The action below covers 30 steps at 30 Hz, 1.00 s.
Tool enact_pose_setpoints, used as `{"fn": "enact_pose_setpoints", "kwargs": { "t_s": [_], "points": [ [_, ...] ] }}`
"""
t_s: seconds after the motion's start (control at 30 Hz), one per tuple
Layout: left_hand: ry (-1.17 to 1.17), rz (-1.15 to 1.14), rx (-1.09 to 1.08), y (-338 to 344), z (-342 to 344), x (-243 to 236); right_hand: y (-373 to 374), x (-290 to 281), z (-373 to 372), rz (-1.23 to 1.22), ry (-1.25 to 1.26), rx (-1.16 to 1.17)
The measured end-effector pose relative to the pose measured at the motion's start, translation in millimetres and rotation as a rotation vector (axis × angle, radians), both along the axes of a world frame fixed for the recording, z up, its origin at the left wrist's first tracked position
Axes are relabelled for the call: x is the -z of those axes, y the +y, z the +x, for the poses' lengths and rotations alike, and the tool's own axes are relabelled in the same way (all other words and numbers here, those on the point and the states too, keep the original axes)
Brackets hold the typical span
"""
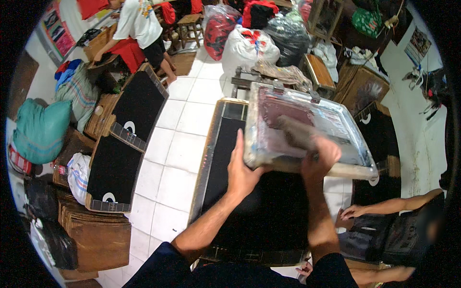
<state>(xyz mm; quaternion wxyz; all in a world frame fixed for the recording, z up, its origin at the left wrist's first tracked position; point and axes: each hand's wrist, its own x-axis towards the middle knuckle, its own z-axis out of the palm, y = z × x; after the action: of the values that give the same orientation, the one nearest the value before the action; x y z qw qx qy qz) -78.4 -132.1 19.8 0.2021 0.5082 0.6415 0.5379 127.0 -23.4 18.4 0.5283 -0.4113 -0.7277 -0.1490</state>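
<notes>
Maroon ink (273, 109) smeared over the mesh of a tilted screen frame (353, 172), set above the far part of a black-covered board (259, 216), near edge seemingly raised, far edge by metal hinges (315, 97). Left hand (242, 173) partly closed about the frame's near left corner, fingers stretched along the side rim, thumb at the lower edge; right hand (325, 152) blurred, apparently curled round the near end of a squeegee-like bar (295, 132) over the mesh. Apparently done, judging by looks: two black panels (140, 98) on the left, each with a white curved mark (129, 126) near its lower edge, and more black panels (377, 132) on the right with similar marks. Probably left: the board between the forearms, bare of any such mark on its visible part; impossible to tell about the part under the frame, or whether mid-stroke or between strokes. Beyond, on the tiled floor, a clear plastic bag (221, 33) full of red and dark cloth, a white sack (248, 50) with red pieces showing at its mouth, and a black bag (290, 41), bulging, contents hidden. Along the left, a plump teal sack (41, 132), contents also hidden, just beside a striped sack (79, 96) with blue cloth at its top, and a smaller white bag (79, 173), filling unclear.
</notes>
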Motion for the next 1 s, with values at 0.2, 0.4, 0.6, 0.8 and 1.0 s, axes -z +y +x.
{"fn": "enact_pose_setpoints", "kwargs": {
  "t_s": [0.2,0.4,0.6,0.8,1.0],
  "points": [
    [-0.206,0.162,0.056,-12,-104,53,86,-131,-1,0.098,-0.086,0.07],
    [0.223,-0.963,-0.241,-238,-216,334,151,-205,-12,0.062,-0.042,0.055],
    [-0.581,-1.016,-0.27,-473,-81,437,182,-232,-13,-0.202,0.007,0.161],
    [-0.073,-1.128,-0.326,-502,-33,400,210,-235,-3,-0.213,-0.019,0.222],
    [0.15,-1.34,-0.473,-492,-36,397,220,-232,8,-0.118,-0.088,0.13]
  ]
}}
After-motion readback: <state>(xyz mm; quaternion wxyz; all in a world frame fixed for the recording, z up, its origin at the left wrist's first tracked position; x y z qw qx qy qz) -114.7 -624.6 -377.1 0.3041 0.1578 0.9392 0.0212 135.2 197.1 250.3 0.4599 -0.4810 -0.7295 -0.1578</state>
